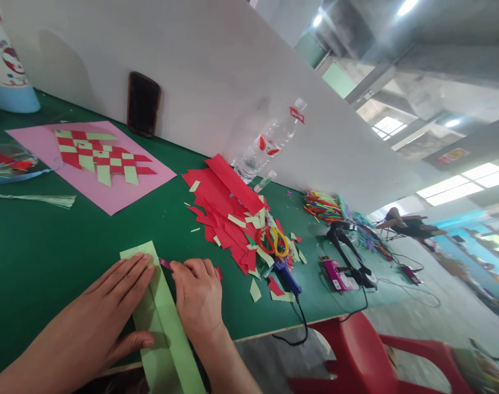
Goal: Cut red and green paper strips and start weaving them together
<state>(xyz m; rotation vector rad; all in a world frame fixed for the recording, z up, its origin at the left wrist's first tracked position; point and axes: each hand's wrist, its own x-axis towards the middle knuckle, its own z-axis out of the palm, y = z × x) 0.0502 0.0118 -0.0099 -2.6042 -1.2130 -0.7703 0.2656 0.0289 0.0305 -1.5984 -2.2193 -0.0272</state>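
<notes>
A long light-green paper strip point(165, 323) lies on the green table point(40, 246) and hangs over its near edge. My left hand point(105, 312) lies flat on the strip's left side, fingers stretched out. My right hand point(198, 298) is curled at the strip's right edge, pinching a small purple-pink tool point(166, 264) whose tip touches the paper; I cannot make out what the tool is.
A pink sheet point(110, 191) bearing a red and green woven piece point(102, 156) lies at the back left. Red and green scraps point(228, 219), scissors point(274, 241), a water bottle point(270, 145), a phone point(143, 104), a glue gun point(288, 276) and a red chair point(356, 345) are nearby.
</notes>
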